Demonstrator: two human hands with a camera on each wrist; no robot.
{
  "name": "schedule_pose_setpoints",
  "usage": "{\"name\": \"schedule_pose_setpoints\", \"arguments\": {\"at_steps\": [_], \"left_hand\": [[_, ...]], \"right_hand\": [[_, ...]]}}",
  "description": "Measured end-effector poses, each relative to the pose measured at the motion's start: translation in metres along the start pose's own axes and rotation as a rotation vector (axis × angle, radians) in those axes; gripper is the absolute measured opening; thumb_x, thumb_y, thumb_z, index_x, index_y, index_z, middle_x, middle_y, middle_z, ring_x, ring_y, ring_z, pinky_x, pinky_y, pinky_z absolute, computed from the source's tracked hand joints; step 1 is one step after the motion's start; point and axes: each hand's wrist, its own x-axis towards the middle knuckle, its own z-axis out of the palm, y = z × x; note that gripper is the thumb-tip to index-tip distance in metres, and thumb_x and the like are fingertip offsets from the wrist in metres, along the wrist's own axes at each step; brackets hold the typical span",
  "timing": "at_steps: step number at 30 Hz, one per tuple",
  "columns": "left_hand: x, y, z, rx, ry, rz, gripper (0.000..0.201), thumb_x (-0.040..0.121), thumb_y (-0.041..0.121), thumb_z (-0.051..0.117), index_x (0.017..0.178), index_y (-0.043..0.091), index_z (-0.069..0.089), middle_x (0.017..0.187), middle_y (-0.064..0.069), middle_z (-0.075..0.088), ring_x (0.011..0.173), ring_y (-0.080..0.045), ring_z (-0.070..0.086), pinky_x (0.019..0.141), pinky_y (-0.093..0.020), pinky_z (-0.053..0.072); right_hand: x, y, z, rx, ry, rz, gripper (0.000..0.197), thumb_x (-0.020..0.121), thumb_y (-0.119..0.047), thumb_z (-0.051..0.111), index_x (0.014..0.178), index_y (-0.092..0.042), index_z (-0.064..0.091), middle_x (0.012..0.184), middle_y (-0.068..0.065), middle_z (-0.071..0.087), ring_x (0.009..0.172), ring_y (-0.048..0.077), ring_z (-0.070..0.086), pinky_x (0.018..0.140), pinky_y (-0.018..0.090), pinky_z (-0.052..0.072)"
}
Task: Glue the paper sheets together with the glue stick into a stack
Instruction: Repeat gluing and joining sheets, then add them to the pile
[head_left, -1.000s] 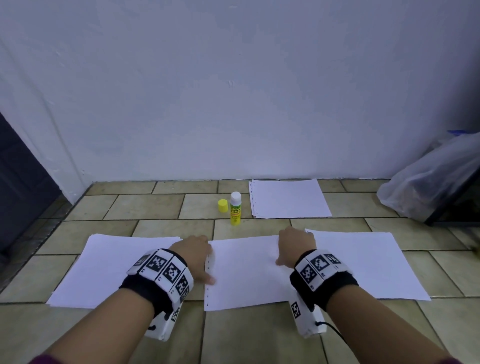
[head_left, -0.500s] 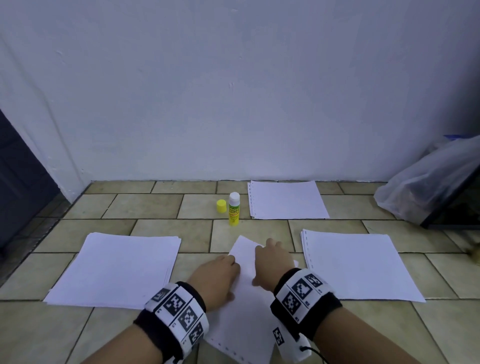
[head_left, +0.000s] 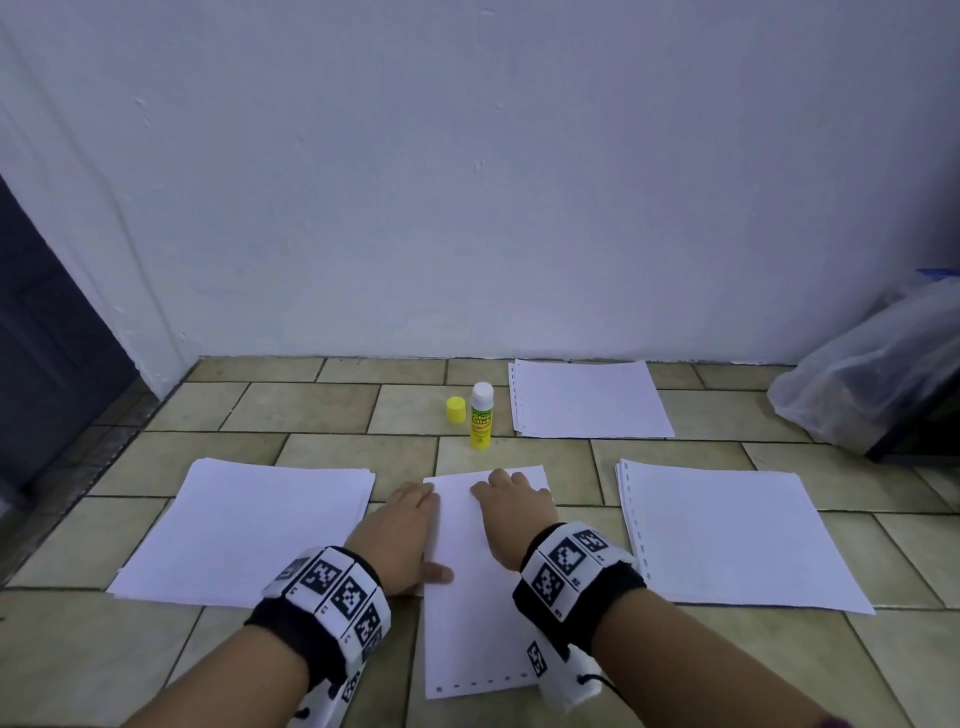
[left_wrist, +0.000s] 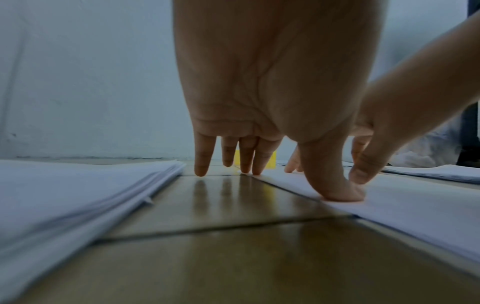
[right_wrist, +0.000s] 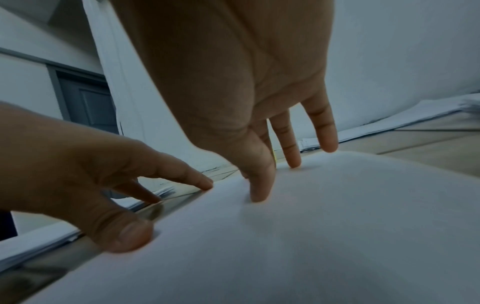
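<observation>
Three paper stacks (head_left: 244, 530) ring the middle sheet (head_left: 478, 613) pressed under flat-fingered left hand (head_left: 402, 535) and right hand (head_left: 514, 512), uncapped glue stick (head_left: 481, 415) and yellow cap (head_left: 455, 410) beyond.

the light is dim, cool and bluish, even across the white wall (head_left: 467, 182), with no hard shadows. the glossy floor tiles (left_wrist: 228, 197) show soft mirror-like reflections of the left hand's fingers (left_wrist: 202, 162). the head view is fairly sharp at the centre, with wide-angle bowing toward its edges. both wrist views are darker and grainy; the near paper stack (left_wrist: 64, 201) is blurred, and the sheet (right_wrist: 324, 236) beneath the right hand (right_wrist: 233, 82) smears into soft grey.
</observation>
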Motion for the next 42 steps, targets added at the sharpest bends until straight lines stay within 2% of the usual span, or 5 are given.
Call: {"name": "schedule_pose_setpoints", "arguments": {"at_steps": [8,17,27,36,42], "left_hand": [[0.005,-0.003,0.005,-0.085,0.067,0.025,0.099,0.08,0.048,0.07,0.153,0.013,0.012,0.16,0.001,0.015,0.147,-0.015,0.009,0.116,-0.027,0.015],[0.004,-0.004,0.004,-0.038,0.026,-0.027,0.095,0.083,0.051,0.066,0.152,0.014,0.013,0.161,0.002,0.01,0.147,-0.014,0.011,0.117,-0.031,0.019],[0.006,-0.014,-0.009,0.006,-0.011,-0.047,0.081,0.077,0.057,0.068,0.142,0.019,0.037,0.147,0.004,0.034,0.138,-0.016,0.021,0.109,-0.033,0.031],[-0.002,0.006,-0.001,-0.026,0.014,0.149,0.056,0.09,0.026,0.062,0.141,0.024,0.039,0.146,0.006,0.037,0.133,-0.012,0.034,0.109,-0.028,0.031],[-0.015,0.005,-0.002,0.038,0.024,0.079,0.047,0.09,0.034,0.062,0.131,0.021,0.045,0.133,0.0,0.044,0.12,-0.018,0.043,0.098,-0.027,0.038]], "right_hand": [[0.011,-0.02,0.003,0.042,-0.029,-0.213,0.078,0.088,-0.013,0.061,0.15,-0.014,0.015,0.153,0.003,0.025,0.139,0.023,0.026,0.108,0.047,0.027],[0.002,0.029,-0.004,0.116,-0.043,-0.041,0.058,0.089,-0.012,0.041,0.145,-0.014,0.03,0.152,0.001,0.028,0.137,0.02,0.032,0.111,0.042,0.024],[0.003,0.028,-0.008,-0.043,0.004,0.063,0.07,0.082,-0.06,0.059,0.129,-0.011,0.045,0.128,0.005,0.047,0.122,0.024,0.041,0.1,0.04,0.034],[-0.005,-0.002,0.002,-0.018,0.003,0.057,0.047,0.09,-0.02,0.053,0.134,-0.012,0.037,0.135,0.013,0.04,0.124,0.029,0.04,0.098,0.04,0.035],[-0.009,-0.018,0.008,0.006,-0.001,0.061,0.055,0.09,-0.046,0.054,0.13,-0.011,0.038,0.129,0.012,0.041,0.116,0.032,0.045,0.093,0.04,0.036]]}}
